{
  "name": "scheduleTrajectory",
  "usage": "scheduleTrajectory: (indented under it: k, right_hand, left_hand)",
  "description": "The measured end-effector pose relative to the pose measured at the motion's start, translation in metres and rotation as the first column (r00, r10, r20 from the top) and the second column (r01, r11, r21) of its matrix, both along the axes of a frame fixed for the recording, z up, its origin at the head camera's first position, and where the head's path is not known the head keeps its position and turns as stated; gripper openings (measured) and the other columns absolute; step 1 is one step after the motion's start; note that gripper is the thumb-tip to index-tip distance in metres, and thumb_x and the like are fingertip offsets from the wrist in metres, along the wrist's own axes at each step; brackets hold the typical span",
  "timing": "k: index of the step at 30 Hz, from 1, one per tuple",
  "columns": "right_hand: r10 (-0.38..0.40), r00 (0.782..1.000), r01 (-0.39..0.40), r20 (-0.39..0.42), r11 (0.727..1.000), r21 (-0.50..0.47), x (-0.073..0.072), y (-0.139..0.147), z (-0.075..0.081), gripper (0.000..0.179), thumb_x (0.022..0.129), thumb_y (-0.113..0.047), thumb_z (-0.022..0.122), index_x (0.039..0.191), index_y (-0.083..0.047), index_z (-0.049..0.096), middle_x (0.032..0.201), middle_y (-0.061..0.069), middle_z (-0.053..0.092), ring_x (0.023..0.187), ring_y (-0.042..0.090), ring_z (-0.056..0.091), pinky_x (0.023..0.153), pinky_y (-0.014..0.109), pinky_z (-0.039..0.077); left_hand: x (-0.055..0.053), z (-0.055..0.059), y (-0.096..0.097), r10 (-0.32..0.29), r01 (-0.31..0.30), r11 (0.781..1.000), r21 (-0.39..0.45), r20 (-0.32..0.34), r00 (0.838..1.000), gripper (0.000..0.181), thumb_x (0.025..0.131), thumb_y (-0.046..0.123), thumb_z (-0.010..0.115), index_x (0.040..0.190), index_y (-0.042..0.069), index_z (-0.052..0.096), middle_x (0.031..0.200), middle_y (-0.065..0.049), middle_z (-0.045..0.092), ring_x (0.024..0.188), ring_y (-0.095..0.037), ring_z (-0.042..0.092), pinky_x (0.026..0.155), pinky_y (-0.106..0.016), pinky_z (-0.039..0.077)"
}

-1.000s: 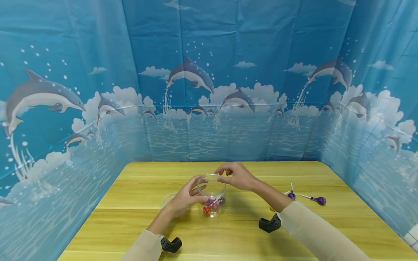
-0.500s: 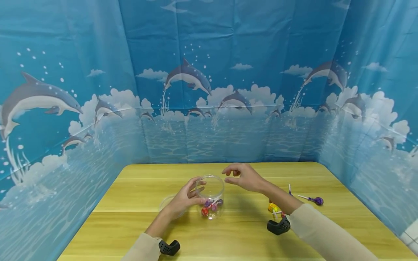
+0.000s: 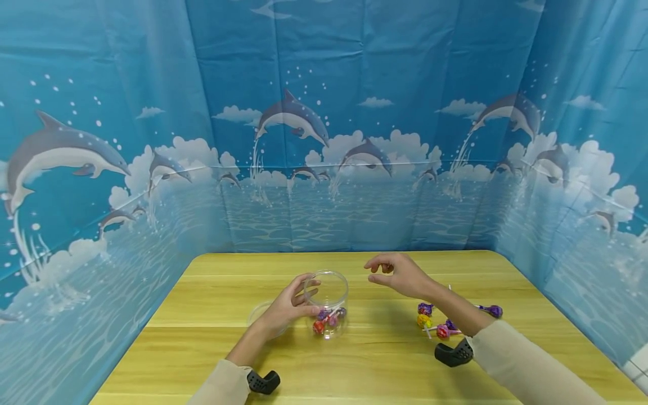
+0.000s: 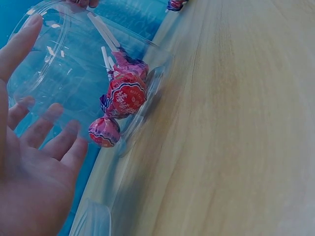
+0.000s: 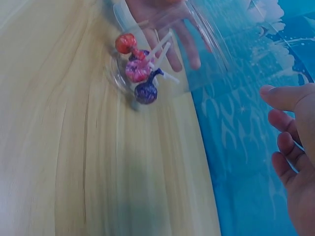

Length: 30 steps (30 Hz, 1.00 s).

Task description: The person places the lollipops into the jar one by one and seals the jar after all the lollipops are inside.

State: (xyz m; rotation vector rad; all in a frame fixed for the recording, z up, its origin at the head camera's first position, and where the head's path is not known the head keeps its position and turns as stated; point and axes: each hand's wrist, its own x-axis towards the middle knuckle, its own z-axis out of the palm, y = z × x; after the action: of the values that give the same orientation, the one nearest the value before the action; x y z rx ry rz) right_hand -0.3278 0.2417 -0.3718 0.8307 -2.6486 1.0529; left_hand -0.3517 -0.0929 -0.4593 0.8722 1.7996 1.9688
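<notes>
One hand on my head feed, the left hand (image 3: 291,305), grips the clear jar (image 3: 328,302), upright on the wooden table (image 3: 354,365); the right hand (image 3: 399,274) hangs apart from it, fingers loosely bent, holding nothing. My left wrist feed shows wrapped lollipops (image 4: 127,96) low inside the jar. On my right wrist feed I see a purple lollipop (image 5: 146,93) among them

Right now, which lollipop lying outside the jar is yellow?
The yellow lollipop, between a purple lollipop and the pink lollipop; no other loose one looks mainly yellow.
</notes>
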Motion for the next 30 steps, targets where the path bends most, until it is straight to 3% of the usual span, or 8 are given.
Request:
scheduleTrajectory:
  k: [12, 30]
  right_hand:
    - [-0.04, 0.999, 0.04, -0.01, 0.999, 0.018, 0.009, 0.031, -0.006, 0.02, 0.1, -0.019, 0.073, 0.117, -0.01, 0.076, 0.095, -0.005, 0.066, 0.08, 0.017, 0.054, 0.071, 0.034, 0.048]
    - [-0.178, 0.984, 0.179, -0.018, 0.982, 0.064, 0.026, 0.102, -0.012, 0.021, 0.1, -0.02, 0.072, 0.117, -0.008, 0.075, 0.096, -0.004, 0.066, 0.08, 0.018, 0.056, 0.069, 0.034, 0.048]
  left_hand:
    - [0.001, 0.0, 0.0, 0.003, -0.003, 1.0, -0.001, -0.004, 1.0, 0.083, 0.095, 0.013, 0.078, 0.162, 0.013, 0.029, 0.16, -0.018, 0.036, 0.151, -0.045, 0.023, 0.104, -0.042, 0.05]
    - [-0.001, 0.0, 0.001, 0.008, -0.008, 1.0, -0.01, -0.009, 1.0, 0.081, 0.096, 0.011, 0.077, 0.162, 0.014, 0.03, 0.159, -0.017, 0.037, 0.151, -0.046, 0.023, 0.106, -0.042, 0.049]
